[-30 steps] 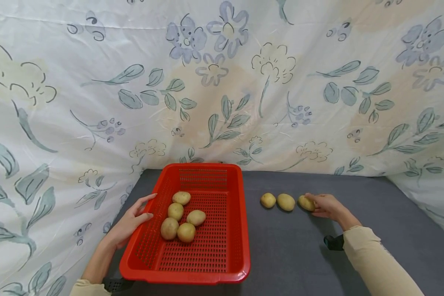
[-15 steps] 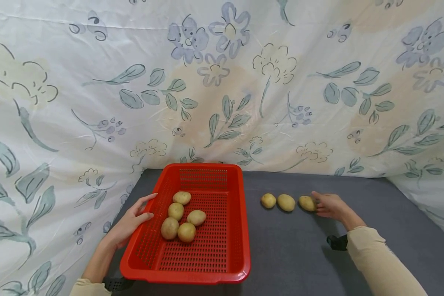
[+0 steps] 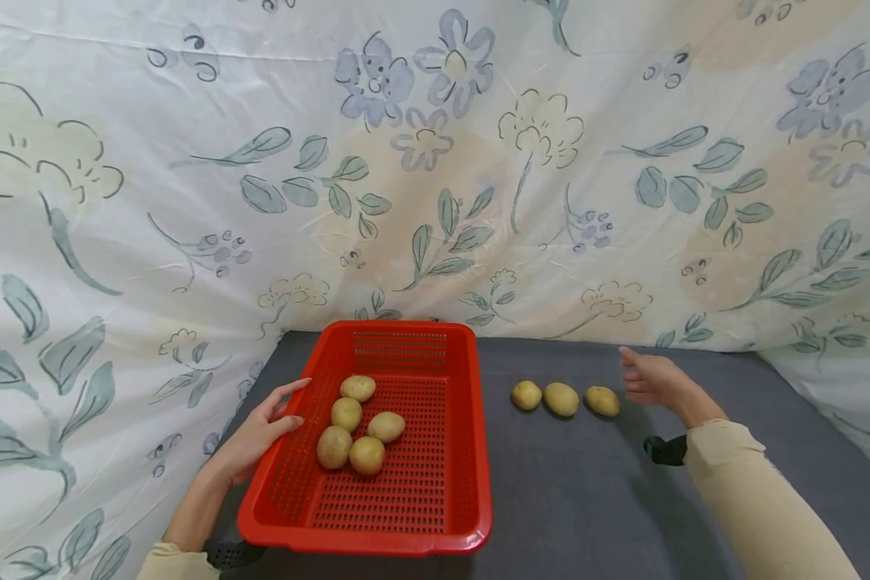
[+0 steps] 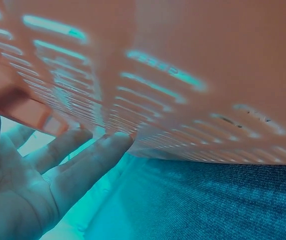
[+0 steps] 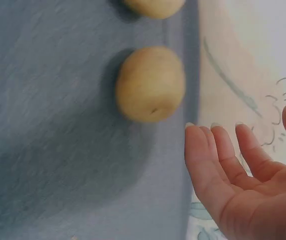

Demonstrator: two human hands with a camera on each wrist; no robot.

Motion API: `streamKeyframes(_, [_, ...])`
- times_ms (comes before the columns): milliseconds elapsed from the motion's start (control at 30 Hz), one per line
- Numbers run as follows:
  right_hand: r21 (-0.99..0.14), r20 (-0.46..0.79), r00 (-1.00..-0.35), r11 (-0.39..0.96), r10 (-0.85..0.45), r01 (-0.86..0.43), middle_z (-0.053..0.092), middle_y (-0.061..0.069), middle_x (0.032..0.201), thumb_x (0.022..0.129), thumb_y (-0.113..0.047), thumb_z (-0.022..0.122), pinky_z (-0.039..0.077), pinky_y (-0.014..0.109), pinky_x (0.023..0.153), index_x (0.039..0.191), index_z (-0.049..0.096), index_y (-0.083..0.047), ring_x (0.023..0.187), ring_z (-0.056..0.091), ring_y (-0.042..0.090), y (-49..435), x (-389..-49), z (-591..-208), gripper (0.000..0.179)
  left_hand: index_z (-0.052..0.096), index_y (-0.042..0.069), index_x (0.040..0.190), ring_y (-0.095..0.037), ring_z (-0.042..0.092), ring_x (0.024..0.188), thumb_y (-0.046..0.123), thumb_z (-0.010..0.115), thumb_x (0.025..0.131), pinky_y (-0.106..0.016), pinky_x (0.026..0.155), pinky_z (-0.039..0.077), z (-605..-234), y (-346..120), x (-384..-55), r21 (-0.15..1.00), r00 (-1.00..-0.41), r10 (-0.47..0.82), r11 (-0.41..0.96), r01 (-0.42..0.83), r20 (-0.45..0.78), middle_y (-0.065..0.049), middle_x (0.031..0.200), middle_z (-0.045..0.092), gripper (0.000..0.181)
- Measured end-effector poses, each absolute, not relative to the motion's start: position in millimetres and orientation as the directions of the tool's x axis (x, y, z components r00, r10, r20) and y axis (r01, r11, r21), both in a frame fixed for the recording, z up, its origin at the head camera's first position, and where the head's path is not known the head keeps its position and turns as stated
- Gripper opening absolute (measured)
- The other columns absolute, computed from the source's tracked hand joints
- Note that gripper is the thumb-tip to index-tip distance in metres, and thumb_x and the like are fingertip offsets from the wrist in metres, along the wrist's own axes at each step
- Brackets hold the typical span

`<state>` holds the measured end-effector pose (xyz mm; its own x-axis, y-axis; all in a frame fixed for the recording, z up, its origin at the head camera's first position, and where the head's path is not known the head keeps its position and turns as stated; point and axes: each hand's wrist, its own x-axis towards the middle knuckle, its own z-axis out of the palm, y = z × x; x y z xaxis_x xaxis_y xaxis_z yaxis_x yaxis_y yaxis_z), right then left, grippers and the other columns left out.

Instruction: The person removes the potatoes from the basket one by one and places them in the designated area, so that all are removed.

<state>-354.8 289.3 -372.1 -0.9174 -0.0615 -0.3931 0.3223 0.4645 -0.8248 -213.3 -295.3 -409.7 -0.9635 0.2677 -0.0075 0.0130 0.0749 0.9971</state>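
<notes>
My left hand [image 3: 250,441] holds the left rim of a red plastic basket [image 3: 482,451]; thumb and index finger lie over the rim, while in the left wrist view other fingers [image 4: 115,145] reach under it against the slotted wall. Inside the basket, toward its left, lie several potatoes [image 3: 367,456]. On the dark table [image 3: 573,499] to the right, three potatoes form a row: one at the left [image 3: 526,395], one in the middle [image 3: 561,399] and one at the right [image 3: 602,401]. Just right of that last potato, my right hand [image 3: 660,380] hovers with loosely bent fingers, holding nothing.
A pale flowered cloth [image 3: 464,161] hangs behind the table and along its left and right sides. Black camera mounts sit at the left wrist [image 3: 232,554] and the right wrist [image 3: 665,451].
My right hand has let go of the rightmost potato and risen up and to the right. That potato stays in the row. The left hand has kept its place on the basket.
</notes>
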Motion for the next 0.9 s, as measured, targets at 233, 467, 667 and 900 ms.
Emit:
streamKeyframes(233, [-0.856, -0.395, -0.912, 0.402, -0.108, 0.323, 0.014, 0.037, 0.147, 0.101, -0.05, 0.021, 0.038, 0.048, 0.101, 0.149, 0.008, 0.008, 0.133, 0.026, 0.046, 279.2, -367.9, -358.1, 0.076, 0.016, 0.011, 0.15, -0.038, 0.061, 0.098, 0.009, 0.048, 0.098, -0.05, 0.074, 0.053, -410.9, -294.8, -213.9, 0.998, -0.963, 0.269, 0.069, 0.011, -0.008, -0.03, 0.132, 0.037, 0.061])
streamKeyframes(467, [-0.901, -0.371, -0.912, 0.302, -0.171, 0.31, 0.015, 0.032, 0.148, 0.101, -0.048, 0.022, 0.04, 0.046, 0.1, 0.15, 0.007, 0.005, 0.114, 0.049, 0.033, 263.6, -374.0, -341.2, 0.074, 0.017, 0.012, 0.151, -0.039, 0.061, 0.098, 0.008, 0.048, 0.098, -0.051, 0.074, 0.053, -411.5, -295.4, -214.6, 0.998, -0.965, 0.263, 0.067, 0.008, -0.01, -0.031, 0.132, 0.037, 0.061])
streamKeyframes(667, [-0.934, -0.338, -0.916, 0.197, -0.217, 0.298, 0.014, 0.028, 0.15, 0.101, -0.049, 0.022, 0.045, 0.04, 0.095, 0.152, 0.005, 0.0, 0.117, 0.044, 0.031, 250.4, -379.1, -336.5, 0.072, 0.016, 0.012, 0.151, -0.039, 0.061, 0.098, 0.008, 0.048, 0.098, -0.05, 0.075, 0.053, -411.0, -295.3, -214.6, 0.997, -0.965, 0.263, 0.075, 0.003, -0.016, -0.031, 0.133, 0.036, 0.062])
streamKeyframes(900, [-0.949, -0.309, -0.916, 0.151, -0.254, 0.278, 0.012, 0.026, 0.151, 0.101, -0.05, 0.023, 0.035, 0.045, 0.104, 0.152, 0.004, -0.003, 0.129, 0.032, 0.036, 230.1, -380.9, -328.8, 0.073, 0.017, 0.011, 0.151, -0.039, 0.061, 0.098, 0.008, 0.048, 0.098, -0.05, 0.074, 0.053, -411.8, -295.6, -214.8, 0.996, -0.967, 0.255, 0.087, 0.007, -0.016, -0.031, 0.134, 0.036, 0.061])
